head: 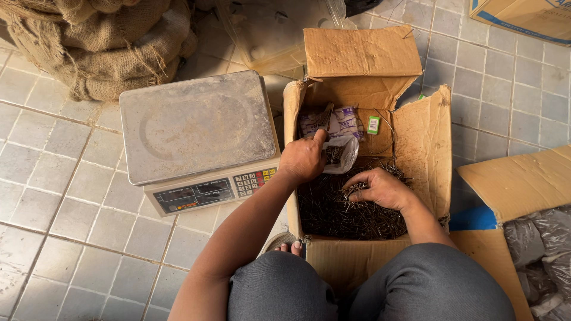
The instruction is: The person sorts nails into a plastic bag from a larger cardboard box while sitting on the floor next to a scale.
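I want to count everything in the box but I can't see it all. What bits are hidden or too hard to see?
Head view, the only one:
- Right hand: fingertips buried in the nails, so its grasp is unclear.
- Plastic bag: the left hand covers part of it; contents too small to tell.
- Cardboard box: bottom hidden by nails.
- Scale: display too small.
- Burlap sacks: cut off by the top edge.

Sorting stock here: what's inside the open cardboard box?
The box holds loose dark nails, a clear bag and printed packets. Both hands cover some; the bottom is hidden.
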